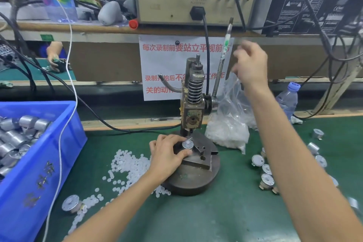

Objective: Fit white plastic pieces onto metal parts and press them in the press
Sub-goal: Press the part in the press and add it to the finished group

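Metal part [187, 144] between left fingers [184, 153]

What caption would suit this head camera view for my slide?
Left hand holds a metal part on the press base while the right hand hovers by the lever.

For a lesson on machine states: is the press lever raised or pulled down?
Raised. The lever stands nearly upright, and the press head sits clear above the metal part held by the left hand.

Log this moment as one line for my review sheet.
left hand holds metal part on press fixture | right hand raised beside lever, holding nothing | not yet pressed
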